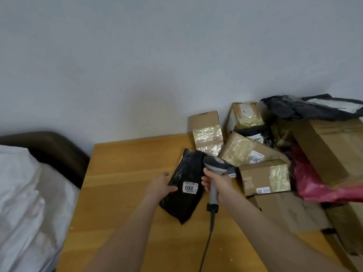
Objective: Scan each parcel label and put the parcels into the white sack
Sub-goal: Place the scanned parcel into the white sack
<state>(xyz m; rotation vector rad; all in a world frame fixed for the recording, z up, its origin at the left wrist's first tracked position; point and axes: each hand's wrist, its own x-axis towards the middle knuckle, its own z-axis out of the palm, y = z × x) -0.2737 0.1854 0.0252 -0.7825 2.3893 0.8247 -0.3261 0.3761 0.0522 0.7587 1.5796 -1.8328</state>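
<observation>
My left hand (161,186) grips the left edge of a black plastic parcel (182,201), thumb on top, lifted slightly over the wooden table (121,173). A white label (190,187) reading 2003 faces up on it. My right hand (215,183) holds the handle of a grey corded barcode scanner (215,165), whose head sits over the parcel's upper right part. The white sack (25,203) lies at the left, beside the table.
Several taped cardboard boxes (263,177) crowd the table's right side against the wall, with a pink plastic bag (314,183) and a black bag (306,108) among them. A dark brown chair back (55,146) stands behind the sack. The scanner cable (208,242) trails toward me.
</observation>
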